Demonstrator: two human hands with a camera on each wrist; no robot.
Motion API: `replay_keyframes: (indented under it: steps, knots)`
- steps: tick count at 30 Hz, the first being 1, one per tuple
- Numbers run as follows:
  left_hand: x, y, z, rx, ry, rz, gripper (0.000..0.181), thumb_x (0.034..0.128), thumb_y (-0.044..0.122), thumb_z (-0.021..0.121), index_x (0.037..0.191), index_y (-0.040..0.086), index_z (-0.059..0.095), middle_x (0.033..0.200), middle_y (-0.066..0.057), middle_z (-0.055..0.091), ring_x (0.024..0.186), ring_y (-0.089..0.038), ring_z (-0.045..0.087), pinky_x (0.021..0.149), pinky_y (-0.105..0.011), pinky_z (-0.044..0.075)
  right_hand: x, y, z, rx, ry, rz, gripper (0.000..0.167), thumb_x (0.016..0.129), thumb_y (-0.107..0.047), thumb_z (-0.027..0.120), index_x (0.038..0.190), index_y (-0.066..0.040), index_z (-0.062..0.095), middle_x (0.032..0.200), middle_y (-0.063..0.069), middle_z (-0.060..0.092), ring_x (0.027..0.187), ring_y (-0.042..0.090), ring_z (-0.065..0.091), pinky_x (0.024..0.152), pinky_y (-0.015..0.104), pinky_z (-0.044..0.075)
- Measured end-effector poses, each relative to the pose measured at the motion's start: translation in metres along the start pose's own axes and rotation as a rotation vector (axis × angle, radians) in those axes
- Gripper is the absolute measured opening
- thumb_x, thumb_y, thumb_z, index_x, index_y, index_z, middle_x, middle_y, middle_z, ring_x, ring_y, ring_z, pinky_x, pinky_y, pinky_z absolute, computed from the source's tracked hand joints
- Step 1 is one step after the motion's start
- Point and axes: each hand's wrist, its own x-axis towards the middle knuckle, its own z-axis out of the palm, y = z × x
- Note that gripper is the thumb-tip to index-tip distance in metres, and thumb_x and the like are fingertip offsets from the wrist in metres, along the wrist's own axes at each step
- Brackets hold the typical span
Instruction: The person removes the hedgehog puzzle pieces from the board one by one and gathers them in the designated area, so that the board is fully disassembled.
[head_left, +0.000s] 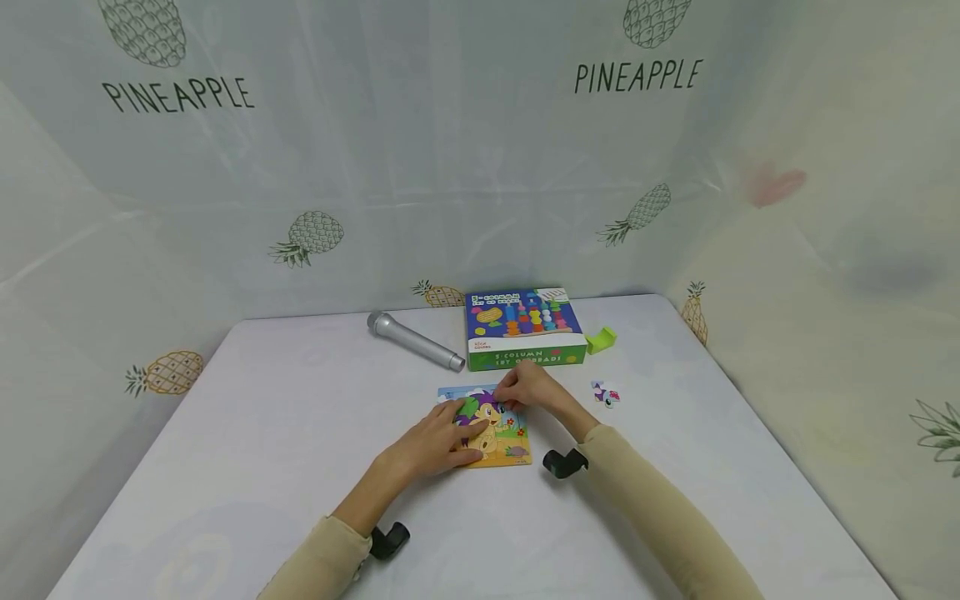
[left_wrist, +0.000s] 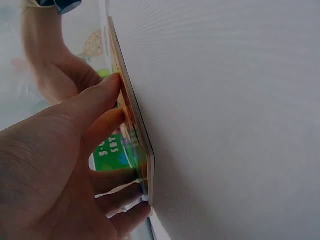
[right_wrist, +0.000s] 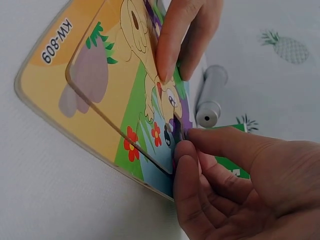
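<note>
Puzzle lies on white table before seemingly plastic curtain.

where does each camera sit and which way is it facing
Head: worn on the head, facing forward and down at the table, puzzle and box; left hand, right hand and sleeves show.
Left wrist: worn on the left wrist, facing past the left hand to the puzzle's edge; right hand shows beyond.
Right wrist: worn on the right wrist, facing across the puzzle's printed face; right hand and left fingers show.
Shared: both wrist views catch the puzzle and part of the box.
</note>
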Motion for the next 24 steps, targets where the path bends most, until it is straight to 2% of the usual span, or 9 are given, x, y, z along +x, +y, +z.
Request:
replay_keyframes:
  steps: [11,17,24]
  knots:
    - [-0.0014,-0.0002,0.0014,-0.061,-0.008,-0.03,0.051,0.0969,0.047,0.056,0.143,0.025,0.052,0.157,-0.031,0.023,0.145,-0.055,0.018,0.111,-0.064,0.032,-0.0007,0.0001,0.0013,0.007,0.031,0.007,0.015,0.088,-0.019,0.074,0.084,-0.005,0.078,0.069,0.005,0.07,0.059,0.01,0.061,0.06,0.022,0.056]
    - [-0.0008,-0.0001,0.0009,-0.069,-0.023,-0.048,0.053,0.0966,0.049,0.055,0.144,0.026,0.051,0.157,-0.035,0.018,0.146,-0.054,0.016,0.112,-0.062,0.033,0.0004,0.0015,0.001,0.015,0.04,-0.001,0.015,0.087,-0.019,0.075,0.085,-0.005,0.078,0.069,0.004,0.07,0.06,0.01,0.061,0.06,0.021,0.055]
    - [0.0007,-0.0005,0.0004,-0.039,-0.028,-0.042,0.052,0.0963,0.05,0.055,0.143,0.027,0.052,0.156,-0.035,0.02,0.145,-0.054,0.018,0.108,-0.063,0.038,0.0017,0.0041,0.0003,0.091,0.014,0.014,0.014,0.088,-0.018,0.074,0.09,-0.005,0.077,0.073,0.006,0.071,0.061,0.01,0.064,0.061,0.023,0.057]
